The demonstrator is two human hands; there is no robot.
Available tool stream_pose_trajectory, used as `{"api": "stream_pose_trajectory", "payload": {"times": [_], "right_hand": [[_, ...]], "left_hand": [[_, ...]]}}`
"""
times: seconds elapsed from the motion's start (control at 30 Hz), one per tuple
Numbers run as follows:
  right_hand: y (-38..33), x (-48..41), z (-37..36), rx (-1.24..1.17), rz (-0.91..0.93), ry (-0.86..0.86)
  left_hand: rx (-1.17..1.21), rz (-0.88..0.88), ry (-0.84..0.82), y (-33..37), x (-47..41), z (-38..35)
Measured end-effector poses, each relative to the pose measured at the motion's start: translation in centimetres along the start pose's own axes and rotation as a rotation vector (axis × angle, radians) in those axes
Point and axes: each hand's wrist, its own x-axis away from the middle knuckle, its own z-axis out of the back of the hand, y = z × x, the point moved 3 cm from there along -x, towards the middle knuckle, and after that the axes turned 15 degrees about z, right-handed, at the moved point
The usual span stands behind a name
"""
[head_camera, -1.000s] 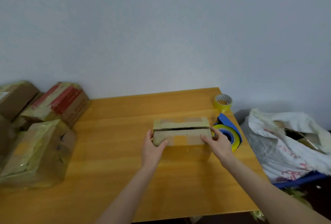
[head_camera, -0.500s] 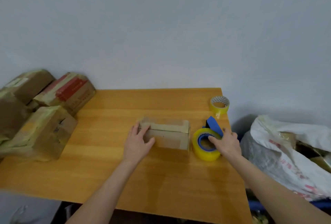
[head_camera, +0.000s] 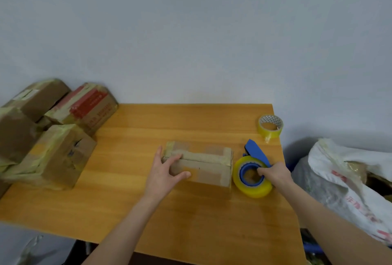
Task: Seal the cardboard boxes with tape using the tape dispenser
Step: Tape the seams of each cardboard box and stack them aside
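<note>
The step in hand looks like the pick-up of the tool, just ahead of the first strip of tape. The box point(head_camera: 210, 167) sits near the middle of the table point(head_camera: 191, 124), flaps folded down, with a dark seam running left to right along its top and patches of old tape at both ends; the seam itself looks unsealed. The left hand point(head_camera: 164, 171) lies on the left end of the box, fingers spread and fairly straight across the top, thumb on the near edge, holding it down rather than gripping it. Just right of the box, touching it or nearly so, the tape dispenser point(head_camera: 254, 190) rests on the table, its yellow roll toward the near side and its blue handle pointing to the far right. The right hand point(head_camera: 275, 174) is curled around it, fingertips hooked into the blue core, so the grip is clamped on the tool. The free end of the tape cannot be made out. Next, I judge, the dispenser must be lifted, its tape end stuck to one end face of the box, then drawn along the seam while the left hand steadies the box. A spare roll point(head_camera: 270, 126) stands at the far right corner, taped boxes point(head_camera: 63, 154) are piled at the left, and a white bag point(head_camera: 350, 171) sits beyond the right edge.
</note>
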Motion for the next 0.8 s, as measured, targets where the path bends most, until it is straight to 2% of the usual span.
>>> {"api": "stream_pose_trajectory", "payload": {"times": [0.07, 0.2, 0.3, 0.47, 0.57, 0.67, 0.8], "right_hand": [[-0.5, 0.0, 0.1, -0.092, -0.023, -0.025], [-1.5, 1.9, 0.4, -0.420, -0.133, -0.081], [-2.3, 2.7, 0.8, -0.518, -0.133, -0.082], [-6.1, 3.7, 3.6, -0.211, 0.171, 0.016], [-10.4, 5.8, 7.1, -0.159, 0.348, 0.020], [-14.3, 7.6, 7.7, -0.141, 0.476, -0.089], [-18.2, 9.7, 3.3, -0.068, 0.612, -0.270]], "left_hand": [[0.044, 0.038, -0.060, 0.2, 0.0, -0.1], [0.031, 0.032, -0.037, 0.4, -0.3, 0.2], [0.021, 0.017, -0.048, -0.1, -0.8, 0.5], [0.047, 0.004, -0.053, -0.5, -0.8, 0.9], [0.054, -0.020, -0.053, 0.5, 0.0, 0.3], [0.099, -0.013, -0.079, 0.8, 0.2, -0.2], [0.058, 0.029, -0.079, 0.9, -0.2, -0.6]]}}
